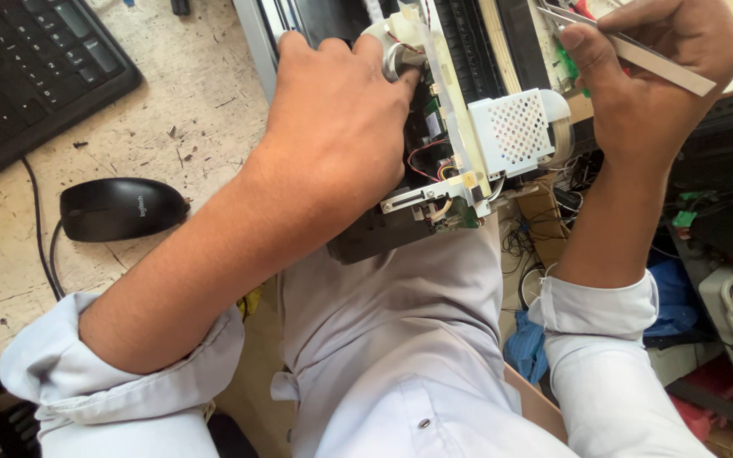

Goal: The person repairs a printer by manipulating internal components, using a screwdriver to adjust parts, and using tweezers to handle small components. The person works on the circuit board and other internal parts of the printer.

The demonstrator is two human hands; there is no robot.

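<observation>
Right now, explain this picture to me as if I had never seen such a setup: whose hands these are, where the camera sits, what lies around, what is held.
There is one picture, taken from a camera on a person's head, looking down at their own two bare hands. The left hand rests on an opened electronic device, its fingers at a small white part with wires near the top. The right hand has a grip on a flat metal tool, possibly tweezers. The device sits at the edge of a worn table, partly over the person's lap. On the table lie a black mouse and a black keyboard. To the right, lower down, is clutter of cables and parts.
</observation>
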